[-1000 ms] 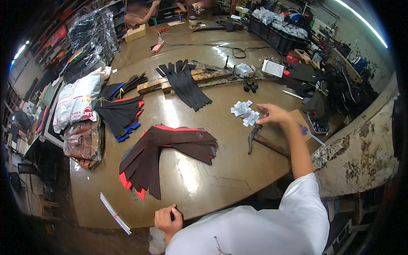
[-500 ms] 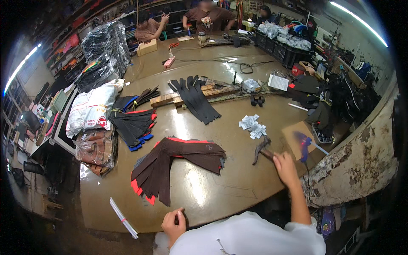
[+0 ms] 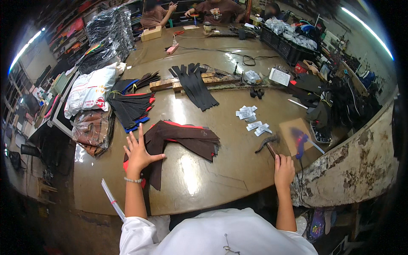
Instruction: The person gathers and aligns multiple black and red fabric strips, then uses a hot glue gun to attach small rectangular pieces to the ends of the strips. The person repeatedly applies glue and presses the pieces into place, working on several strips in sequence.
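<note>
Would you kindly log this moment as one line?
left hand: spread open at brown strips, contact unclear | right hand: holding hammer | white labels: beyond hammer

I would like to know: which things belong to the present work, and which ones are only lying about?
Likely part of the work:
brown strips, left hand over them
hammer, right hand at its handle
perhaps white labels, near the hammer

Likely just lying about:
white bag
black crate
pink power strip
</note>
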{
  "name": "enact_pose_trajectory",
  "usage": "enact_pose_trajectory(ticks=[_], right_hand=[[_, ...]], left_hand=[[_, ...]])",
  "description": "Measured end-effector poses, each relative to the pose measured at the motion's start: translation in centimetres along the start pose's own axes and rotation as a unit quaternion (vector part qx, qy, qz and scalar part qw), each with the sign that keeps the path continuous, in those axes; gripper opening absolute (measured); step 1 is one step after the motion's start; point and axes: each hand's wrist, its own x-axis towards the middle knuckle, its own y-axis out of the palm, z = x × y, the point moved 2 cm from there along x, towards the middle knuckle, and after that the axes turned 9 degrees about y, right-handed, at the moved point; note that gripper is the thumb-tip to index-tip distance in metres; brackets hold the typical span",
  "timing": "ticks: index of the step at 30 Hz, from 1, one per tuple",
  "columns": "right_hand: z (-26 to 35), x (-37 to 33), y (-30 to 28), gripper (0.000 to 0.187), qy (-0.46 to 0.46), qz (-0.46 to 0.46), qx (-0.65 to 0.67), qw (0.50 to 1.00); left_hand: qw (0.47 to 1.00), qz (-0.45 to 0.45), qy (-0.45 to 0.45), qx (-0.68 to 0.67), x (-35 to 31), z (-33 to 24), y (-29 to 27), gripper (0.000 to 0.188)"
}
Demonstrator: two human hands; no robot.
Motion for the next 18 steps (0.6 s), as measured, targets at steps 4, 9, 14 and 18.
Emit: enact_pose_trajectory(ticks=[4,9,14,18], right_hand=[[-0.4,0.0,-0.5,0.029,-0.019,0.021,0.033,0.999],[-0.1,-0.3,-1.4,0.028,-0.034,0.003,0.063,0.997],[-0.5,-1.1,-1.1,0.029,0.008,-0.045,0.038,0.998],[-1.0,-0.7,-0.5,0.03,0.055,0.004,-0.012,0.998]], left_hand=[[0.999,0.035,0.0,-0.027,1.1,1.3,0.5,0.144],[0.999,0.002,0.015,0.04,1.5,1.8,1.5,0.135],[0.994,-0.086,0.061,0.016,0.4,0.7,2.1,0.108],[0.999,-0.035,0.016,0.036,-1.0,-1.1,2.5,0.098]])
